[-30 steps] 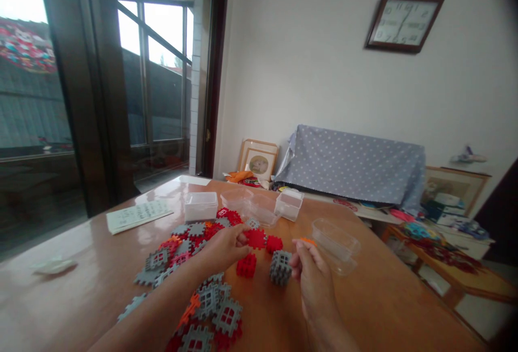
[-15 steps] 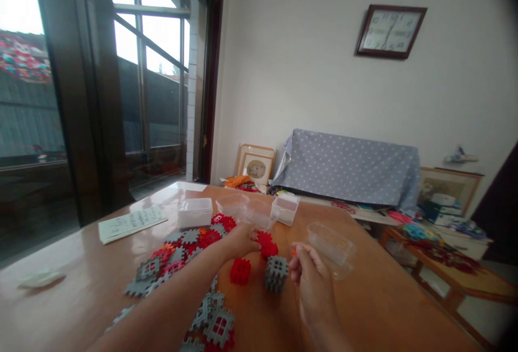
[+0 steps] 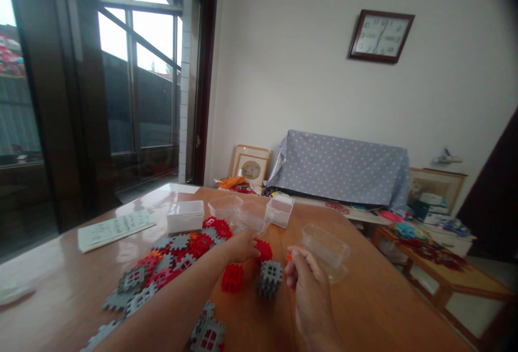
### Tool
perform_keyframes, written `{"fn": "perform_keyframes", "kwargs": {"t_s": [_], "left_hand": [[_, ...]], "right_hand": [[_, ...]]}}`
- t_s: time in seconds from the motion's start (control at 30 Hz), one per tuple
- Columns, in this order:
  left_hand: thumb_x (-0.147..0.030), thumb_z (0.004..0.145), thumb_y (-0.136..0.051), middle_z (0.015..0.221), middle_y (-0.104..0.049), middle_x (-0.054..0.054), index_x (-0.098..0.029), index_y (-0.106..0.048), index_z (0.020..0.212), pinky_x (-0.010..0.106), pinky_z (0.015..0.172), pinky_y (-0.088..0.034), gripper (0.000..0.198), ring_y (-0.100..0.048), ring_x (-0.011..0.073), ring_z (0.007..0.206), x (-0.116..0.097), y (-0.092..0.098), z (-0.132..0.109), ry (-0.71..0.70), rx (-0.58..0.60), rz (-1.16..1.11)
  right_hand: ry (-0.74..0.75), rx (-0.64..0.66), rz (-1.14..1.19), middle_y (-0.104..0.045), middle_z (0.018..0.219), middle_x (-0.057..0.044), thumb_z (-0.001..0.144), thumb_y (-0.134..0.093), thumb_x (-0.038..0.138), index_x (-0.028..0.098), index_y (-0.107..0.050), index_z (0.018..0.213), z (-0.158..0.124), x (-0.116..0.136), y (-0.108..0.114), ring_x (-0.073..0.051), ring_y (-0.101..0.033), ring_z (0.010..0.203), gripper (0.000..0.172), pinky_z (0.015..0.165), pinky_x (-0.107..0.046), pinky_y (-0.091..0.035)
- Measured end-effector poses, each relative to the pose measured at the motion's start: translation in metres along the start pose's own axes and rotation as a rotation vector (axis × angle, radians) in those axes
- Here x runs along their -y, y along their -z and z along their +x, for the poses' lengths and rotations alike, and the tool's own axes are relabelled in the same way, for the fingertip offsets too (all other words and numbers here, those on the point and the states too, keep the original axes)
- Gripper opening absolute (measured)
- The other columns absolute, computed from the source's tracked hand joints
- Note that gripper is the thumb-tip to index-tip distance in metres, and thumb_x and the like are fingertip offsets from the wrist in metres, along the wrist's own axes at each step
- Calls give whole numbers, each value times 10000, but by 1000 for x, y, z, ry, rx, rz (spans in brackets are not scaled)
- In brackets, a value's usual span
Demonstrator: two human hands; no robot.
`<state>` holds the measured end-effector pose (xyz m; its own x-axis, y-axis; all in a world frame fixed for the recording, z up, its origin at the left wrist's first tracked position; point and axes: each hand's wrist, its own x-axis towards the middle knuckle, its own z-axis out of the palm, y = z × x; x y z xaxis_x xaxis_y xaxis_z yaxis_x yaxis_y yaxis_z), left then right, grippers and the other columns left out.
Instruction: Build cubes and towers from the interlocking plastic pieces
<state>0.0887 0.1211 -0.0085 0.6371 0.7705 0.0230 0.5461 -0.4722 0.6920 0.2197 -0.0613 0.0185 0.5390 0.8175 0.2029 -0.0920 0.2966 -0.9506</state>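
Note:
My left hand [image 3: 243, 246] reaches out over the table with its fingers bunched at the left edge of a red notched building tile [image 3: 264, 251]. Part of that tile is hidden by the fingertips. My right hand [image 3: 305, 276] pinches a small orange notched tile [image 3: 290, 255] between thumb and fingers; most of it is covered. Between the hands stands a grey stack of notched tiles [image 3: 270, 279] with a window-patterned one on top. A red stack [image 3: 232, 278] sits to its left, below my left wrist.
Loose grey and red tiles [image 3: 178, 243] spread left of and under my left forearm. Clear plastic containers [image 3: 326, 245] and a white box [image 3: 185, 217] stand farther back. A paper with writing [image 3: 115, 230] lies at the left. The table's right edge slopes away.
The view has turned slightly right, so the scene sits farther left. My left hand has come slightly nearer at the red tile. More of the orange tile shows in my right hand.

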Motion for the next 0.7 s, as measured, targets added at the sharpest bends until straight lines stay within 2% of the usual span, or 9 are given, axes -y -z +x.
{"fn": "perform_keyframes", "kwargs": {"t_s": [0.1, 0.3, 0.7], "left_hand": [[-185, 632, -704, 595, -524, -35, -156, -652, 754, 250, 566, -315, 136, -458, 124, 573, 1, -3, 0, 23, -15, 63], [-171, 639, -677, 606, -584, -25, -180, -689, 874, 241, 568, -350, 235, -520, 151, 609, -3, -4, -5, 22, -29, 134], [-144, 659, -659, 598, -579, -16, -160, -684, 756, 249, 576, -355, 101, -510, 141, 575, -4, -7, -1, 37, -21, 218]], "right_hand": [[-1, -17, -19, -514, 623, 34, 912, -579, 444, 205, -575, 694, 0, 2, 0, -105, -432, 536, 324, 505, -240, -344], [10, -21, -16, -515, 623, 28, 889, -603, 455, 206, -573, 667, 0, 1, -1, -105, -429, 533, 335, 503, -239, -348], [3, -3, -14, -517, 634, 29, 908, -588, 430, 205, -572, 675, 1, -1, -1, -105, -426, 541, 324, 505, -240, -341]]}}
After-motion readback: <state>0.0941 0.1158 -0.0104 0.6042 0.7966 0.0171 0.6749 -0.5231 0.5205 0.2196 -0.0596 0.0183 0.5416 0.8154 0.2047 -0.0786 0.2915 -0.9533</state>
